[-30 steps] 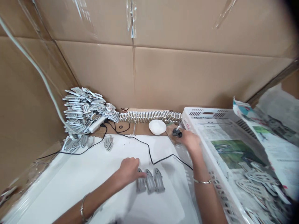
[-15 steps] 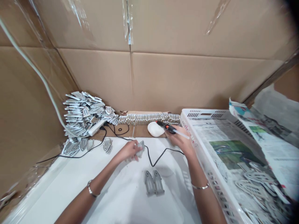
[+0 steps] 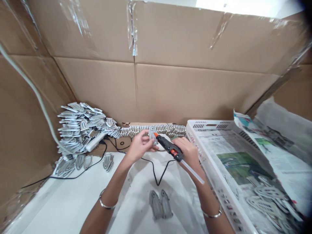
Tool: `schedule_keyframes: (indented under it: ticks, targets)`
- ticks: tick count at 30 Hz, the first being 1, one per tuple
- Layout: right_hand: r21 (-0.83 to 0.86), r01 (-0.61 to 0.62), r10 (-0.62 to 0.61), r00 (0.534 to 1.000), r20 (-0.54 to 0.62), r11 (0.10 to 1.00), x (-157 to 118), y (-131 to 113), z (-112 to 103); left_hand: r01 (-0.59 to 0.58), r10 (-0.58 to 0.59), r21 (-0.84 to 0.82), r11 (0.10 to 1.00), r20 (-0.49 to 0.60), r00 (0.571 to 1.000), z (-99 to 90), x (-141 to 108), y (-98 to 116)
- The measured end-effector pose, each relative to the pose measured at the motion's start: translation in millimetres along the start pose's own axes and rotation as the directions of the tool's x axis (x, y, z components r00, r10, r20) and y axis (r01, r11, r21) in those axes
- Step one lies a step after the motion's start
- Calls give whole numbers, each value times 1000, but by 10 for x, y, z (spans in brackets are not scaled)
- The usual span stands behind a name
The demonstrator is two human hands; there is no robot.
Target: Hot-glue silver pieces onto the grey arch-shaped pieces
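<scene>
My left hand pinches a small grey pointed piece upright near the back of the white table. In my right hand is a black glue gun with an orange tip and a clear glue stick out of its rear. Its tip is at the face of the grey piece; whether they touch I cannot tell. A white round dish sits behind the gun, partly hidden. Two grey pieces lie side by side on the white table between my forearms.
A large heap of grey pieces stands at the back left beside a white power strip. A long row of pieces lines the cardboard wall. At right is a white basket with newspaper and pieces. A black cable crosses the table.
The glue gun has come up off the dish in my right hand, its tip now at the grey piece. My left hand has raised that piece toward it. The view has tilted up slightly.
</scene>
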State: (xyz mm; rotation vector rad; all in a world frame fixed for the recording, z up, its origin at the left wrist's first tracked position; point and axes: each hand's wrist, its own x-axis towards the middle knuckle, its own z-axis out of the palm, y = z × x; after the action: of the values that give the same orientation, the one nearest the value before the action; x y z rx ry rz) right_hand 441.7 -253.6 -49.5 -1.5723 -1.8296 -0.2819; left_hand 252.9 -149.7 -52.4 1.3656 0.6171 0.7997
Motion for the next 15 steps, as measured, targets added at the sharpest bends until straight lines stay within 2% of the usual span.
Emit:
schedule_keyframes:
  ticks: [6,15]
  targets:
    - [-40,9,-7,999,42,999,4,-24,-10,-19,19,13,1000,14,1000,18,-12,20]
    - [-141,36,-32,999,29,989,-2,-17,-5,-31,31,39,999,-9,999,62,-36,-2]
